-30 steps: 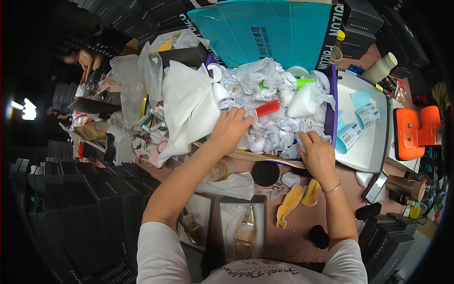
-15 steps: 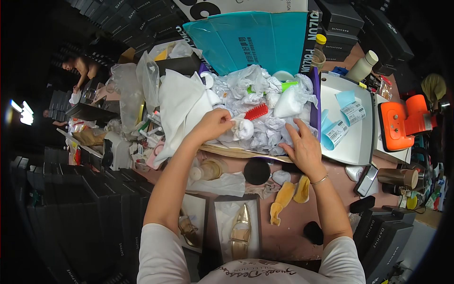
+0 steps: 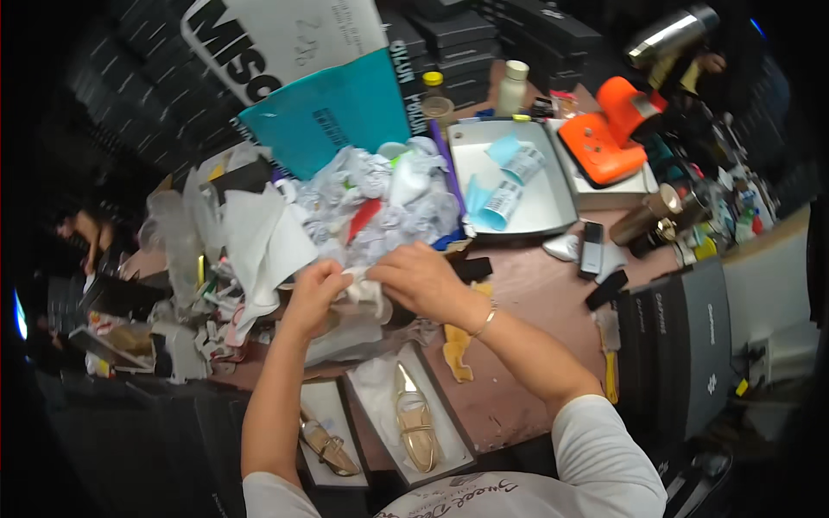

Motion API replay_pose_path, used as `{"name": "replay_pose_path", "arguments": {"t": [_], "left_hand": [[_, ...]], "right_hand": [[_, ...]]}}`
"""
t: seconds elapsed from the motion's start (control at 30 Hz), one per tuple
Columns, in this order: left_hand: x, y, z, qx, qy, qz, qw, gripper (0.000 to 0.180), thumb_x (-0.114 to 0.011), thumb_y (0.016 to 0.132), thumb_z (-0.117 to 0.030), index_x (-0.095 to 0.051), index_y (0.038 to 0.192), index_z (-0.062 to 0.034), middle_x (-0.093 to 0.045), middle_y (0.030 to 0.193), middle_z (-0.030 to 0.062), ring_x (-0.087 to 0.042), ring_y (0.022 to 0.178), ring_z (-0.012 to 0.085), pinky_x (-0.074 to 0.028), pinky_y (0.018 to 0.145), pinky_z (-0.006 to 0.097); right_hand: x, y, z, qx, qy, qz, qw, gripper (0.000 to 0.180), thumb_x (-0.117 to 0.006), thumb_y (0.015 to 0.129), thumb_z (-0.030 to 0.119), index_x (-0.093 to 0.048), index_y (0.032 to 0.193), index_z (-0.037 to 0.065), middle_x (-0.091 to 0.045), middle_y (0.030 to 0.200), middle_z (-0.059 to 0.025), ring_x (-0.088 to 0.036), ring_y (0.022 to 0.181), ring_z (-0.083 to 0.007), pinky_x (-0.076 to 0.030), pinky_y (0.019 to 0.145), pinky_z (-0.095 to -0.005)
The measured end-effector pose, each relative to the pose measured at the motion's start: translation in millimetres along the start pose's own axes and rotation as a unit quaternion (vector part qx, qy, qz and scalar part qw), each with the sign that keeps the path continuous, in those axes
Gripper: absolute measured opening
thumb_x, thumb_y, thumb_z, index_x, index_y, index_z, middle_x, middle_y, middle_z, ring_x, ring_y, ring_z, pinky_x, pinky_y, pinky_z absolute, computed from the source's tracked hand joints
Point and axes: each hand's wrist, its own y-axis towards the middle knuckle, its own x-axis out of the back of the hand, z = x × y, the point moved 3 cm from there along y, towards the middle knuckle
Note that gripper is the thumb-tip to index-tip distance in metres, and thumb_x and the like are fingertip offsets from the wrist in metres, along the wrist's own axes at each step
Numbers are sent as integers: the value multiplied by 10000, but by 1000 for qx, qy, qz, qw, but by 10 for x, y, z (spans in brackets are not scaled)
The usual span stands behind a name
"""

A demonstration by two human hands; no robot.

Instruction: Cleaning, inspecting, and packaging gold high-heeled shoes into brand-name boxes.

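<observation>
My left hand (image 3: 316, 298) and my right hand (image 3: 425, 281) meet in front of the box of crumpled paper. Both have their fingers closed on a wad of white paper (image 3: 366, 292), slightly blurred between them. Below it lies a gold pointed flat shoe (image 3: 419, 436), in an open shoe box (image 3: 458, 432) lined with white paper. A second gold shoe (image 3: 332, 453) rests in another box to its left. Beyond my hands, crumpled white paper (image 3: 410, 181) heaps up in the box, with a red brush (image 3: 363, 217) partly sunk in it.
The box's teal flap (image 3: 337, 112) stands up behind the paper. To the right are a white tray (image 3: 553, 203) with blue labels, an orange tape dispenser (image 3: 609, 142) and a phone (image 3: 591, 249). Yellow cloth (image 3: 456, 354) lies beside the shoe box. Dark boxes (image 3: 682, 345) are stacked at the right.
Both hands have come nearer to me, out of the paper box. My right hand, spread over the paper before, has closed on the wad my left hand held. The view has turned.
</observation>
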Motion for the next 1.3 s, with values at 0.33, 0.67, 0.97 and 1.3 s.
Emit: {"name": "replay_pose_path", "arguments": {"t": [0.33, 0.67, 0.97, 1.3], "left_hand": [[-256, -1726, 567, -184, 197, 35, 962, 367, -599, 898, -226, -543, 1183, -1, -575, 1159, 126, -588, 1012, 189, -469, 871, 302], [-937, -3759, 752, -273, 222, 102, 930, 570, -751, 734, -43, -554, 1270, -45, -600, 1002, 110, -600, 858, 203, -492, 765, 331], [-659, -4155, 1411, -209, 63, 10, 976, 141, -623, 887, -81, -639, 964, 35, -612, 822, 42, -569, 748, 112, -461, 686, 245], [-743, -4063, 1842, -94, -317, 8, 944, 143, -575, 963, -171, -584, 1033, -46, -635, 886, 3, -581, 750, 53, -479, 694, 206]], "right_hand": [[274, -1421, 1480, -231, 271, -136, 925, 165, -642, 876, 149, -560, 874, 6, -578, 781, -138, -573, 686, -281, -443, 633, -351], [-95, -2164, 3121, -85, 167, 53, 981, 174, -702, 784, 100, -633, 924, 22, -616, 870, -159, -622, 825, -339, -488, 733, -390], [-110, -2503, 3416, -115, 128, 63, 983, 160, -695, 807, 105, -587, 887, 18, -590, 828, -113, -601, 722, -255, -472, 657, -338], [-225, -2758, 3126, -332, 464, 56, 819, 202, -672, 893, 111, -585, 1052, 22, -584, 907, 28, -533, 812, -32, -450, 726, -192]]}}
